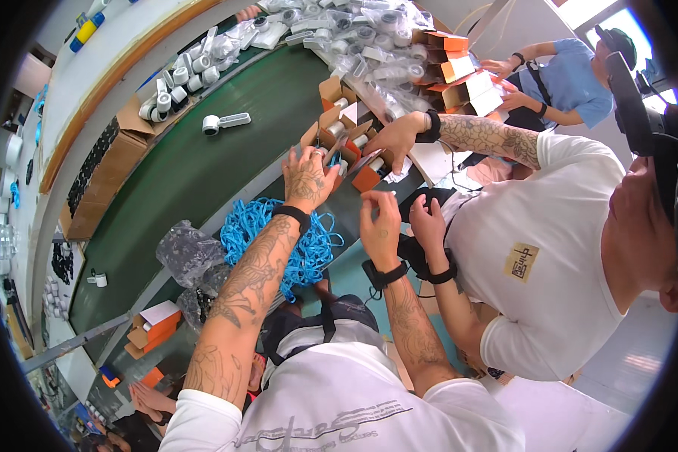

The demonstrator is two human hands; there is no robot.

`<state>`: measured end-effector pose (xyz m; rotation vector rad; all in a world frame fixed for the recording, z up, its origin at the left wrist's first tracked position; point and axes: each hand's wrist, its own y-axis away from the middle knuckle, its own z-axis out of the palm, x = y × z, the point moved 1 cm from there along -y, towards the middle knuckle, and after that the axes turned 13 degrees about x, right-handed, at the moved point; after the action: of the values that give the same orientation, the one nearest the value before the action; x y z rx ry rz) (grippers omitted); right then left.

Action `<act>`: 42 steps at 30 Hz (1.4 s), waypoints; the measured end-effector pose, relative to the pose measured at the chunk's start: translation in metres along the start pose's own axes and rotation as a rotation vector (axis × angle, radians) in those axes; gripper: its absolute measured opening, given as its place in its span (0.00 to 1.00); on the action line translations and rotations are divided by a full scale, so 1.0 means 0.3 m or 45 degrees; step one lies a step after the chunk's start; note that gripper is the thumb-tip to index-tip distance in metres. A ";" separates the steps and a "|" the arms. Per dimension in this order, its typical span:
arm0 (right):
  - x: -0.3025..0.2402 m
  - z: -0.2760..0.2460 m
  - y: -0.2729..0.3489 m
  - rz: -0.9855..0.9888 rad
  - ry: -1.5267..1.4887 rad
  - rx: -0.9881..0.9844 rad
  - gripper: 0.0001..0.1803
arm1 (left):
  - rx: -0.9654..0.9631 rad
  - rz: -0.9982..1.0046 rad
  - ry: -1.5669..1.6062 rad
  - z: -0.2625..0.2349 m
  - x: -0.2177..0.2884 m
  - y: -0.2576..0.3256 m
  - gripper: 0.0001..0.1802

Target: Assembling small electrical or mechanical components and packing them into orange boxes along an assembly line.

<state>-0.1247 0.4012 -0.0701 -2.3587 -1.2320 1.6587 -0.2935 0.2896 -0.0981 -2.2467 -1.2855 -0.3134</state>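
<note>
Near left hand (306, 178), one blue strap pile (306, 255)

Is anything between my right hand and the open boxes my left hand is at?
Nothing visible blocks your right hand from the nearest orange box. Farther in, a co-worker's hand reaches in from the right and your left hand from the left, so the open boxes there look harder to reach.

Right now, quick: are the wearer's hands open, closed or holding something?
Left hand: fingers bent at the open boxes; grip cannot be told.
Right hand: fingers curled, nothing visible held; open or closed unclear.
</note>
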 end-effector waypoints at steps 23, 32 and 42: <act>-0.013 0.024 -0.247 -0.470 0.399 -0.091 0.25 | 0.352 -0.063 0.334 -0.444 -0.082 0.151 0.12; 0.110 0.315 -0.264 -0.406 0.774 -0.254 0.23 | 0.460 -0.372 0.261 -0.985 -0.129 0.607 0.10; 0.240 0.258 -0.252 -0.513 0.471 -0.325 0.10 | 0.665 -0.702 0.102 -1.271 -0.150 1.155 0.08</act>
<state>-0.2216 0.4645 -0.1296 -2.1986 -1.7607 0.9485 0.0003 -0.0940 0.0860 -1.4168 -1.6960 -0.2225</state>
